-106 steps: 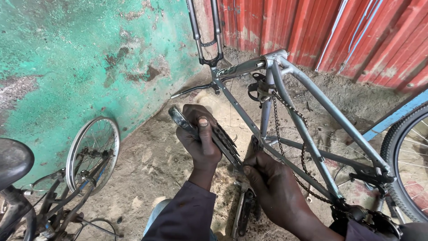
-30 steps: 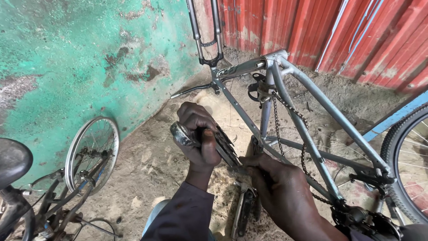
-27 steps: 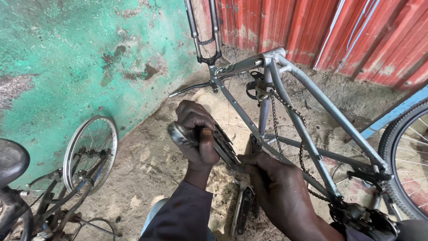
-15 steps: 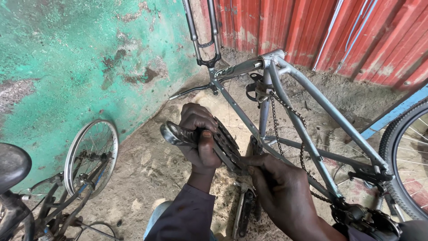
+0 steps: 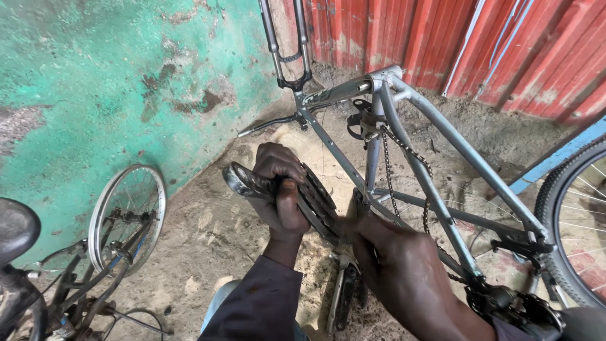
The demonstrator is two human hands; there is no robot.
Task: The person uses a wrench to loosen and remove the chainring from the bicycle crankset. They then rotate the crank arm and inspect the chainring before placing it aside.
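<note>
At centre frame, your left hand [image 5: 278, 196] is clenching the worn silver crank arm [image 5: 243, 183], its length running upper-left from the black toothed chainring [image 5: 319, 202], while your right hand [image 5: 398, 265] is bracing at the grey bicycle frame [image 5: 442, 139], grip hidden.

Left hand [image 5: 281, 196]: bare, no glove, no ring or watch visible. Left forearm covered by long sleeve [image 5: 262, 303], dark purplish-grey fabric, plain, cuff ending at wrist, slightly rumpled. Right hand [image 5: 394, 271]: bare, no glove, forearm uncovered as far as frame edge. Light blue garment [image 5: 218, 306] visible beneath left sleeve, kind not determinable.
</note>
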